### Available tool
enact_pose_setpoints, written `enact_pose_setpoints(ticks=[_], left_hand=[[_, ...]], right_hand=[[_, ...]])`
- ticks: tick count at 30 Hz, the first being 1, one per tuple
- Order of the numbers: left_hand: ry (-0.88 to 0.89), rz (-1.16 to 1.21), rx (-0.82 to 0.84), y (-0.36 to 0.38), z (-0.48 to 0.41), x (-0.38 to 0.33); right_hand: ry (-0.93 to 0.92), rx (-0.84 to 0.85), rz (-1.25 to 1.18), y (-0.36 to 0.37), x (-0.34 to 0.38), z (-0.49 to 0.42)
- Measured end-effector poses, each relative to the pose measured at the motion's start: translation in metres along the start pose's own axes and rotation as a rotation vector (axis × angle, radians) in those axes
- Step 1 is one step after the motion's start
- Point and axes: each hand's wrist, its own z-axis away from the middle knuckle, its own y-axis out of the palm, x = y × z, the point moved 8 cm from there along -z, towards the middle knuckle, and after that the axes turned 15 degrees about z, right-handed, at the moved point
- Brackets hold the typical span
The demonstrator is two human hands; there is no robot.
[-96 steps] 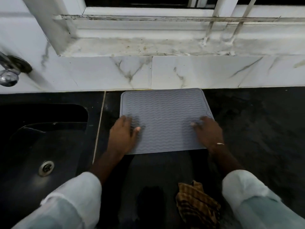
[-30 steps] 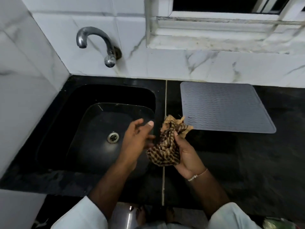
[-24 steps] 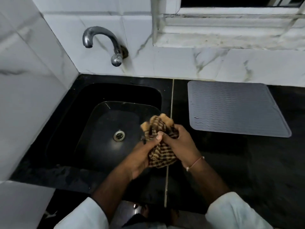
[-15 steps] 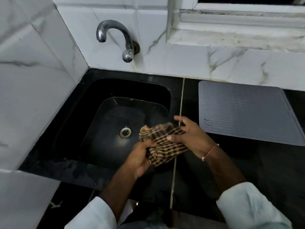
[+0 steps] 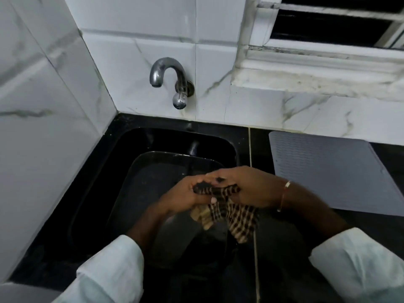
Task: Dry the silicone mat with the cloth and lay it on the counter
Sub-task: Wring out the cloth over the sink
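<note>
The grey silicone mat (image 5: 334,169) lies flat on the black counter (image 5: 371,224) at the right, against the tiled wall, with nothing on it. Both hands hold the brown checked cloth (image 5: 240,217) over the right side of the black sink (image 5: 135,193). My left hand (image 5: 185,195) grips one end and my right hand (image 5: 244,186) the other, with the cloth bunched and twisted between them. Its loose end hangs down below my right hand. Neither hand touches the mat.
A chrome tap (image 5: 172,82) sticks out of the white marble-patterned wall above the sink. A tiled side wall (image 5: 43,127) closes the left. A window ledge (image 5: 317,79) runs above the mat. The sink drain is hidden by my hands.
Both hands left the mat, picked up the cloth and carried it left over the sink. They now grip it more tightly, twisted between them. The mat has stayed flat on the counter.
</note>
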Motion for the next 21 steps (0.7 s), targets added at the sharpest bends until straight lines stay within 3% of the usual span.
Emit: enact_pose_setpoints(ticks=[2,4,6,8,12,18,21], left_hand=[[0.023,0.185,0.006,-0.012,-0.001,-0.015],[0.080,0.364,-0.042,-0.025,-0.008,-0.027],[0.089,0.468,-0.081,-0.032,-0.018,-0.032],[-0.012,0.489,-0.088,-0.041,-0.027,-0.021],[-0.310,0.514,0.042,-0.058,-0.032,0.024],[-0.228,0.748,-0.131,-0.077,-0.064,0.039],[-0.243,0.671,-0.167,-0.079,-0.079,0.054]], right_hand=[[0.073,-0.075,-0.244,-0.025,-0.022,0.001],[0.204,-0.233,-0.727,-0.032,-0.056,0.009],[0.308,-0.270,-1.142,0.001,-0.076,0.004],[0.453,-0.268,-1.347,0.047,-0.082,-0.007],[0.553,-0.373,-1.388,0.075,-0.101,-0.018],[0.728,-0.311,-1.273,0.107,-0.132,-0.033],[0.793,-0.454,-1.255,0.099,-0.154,-0.036]])
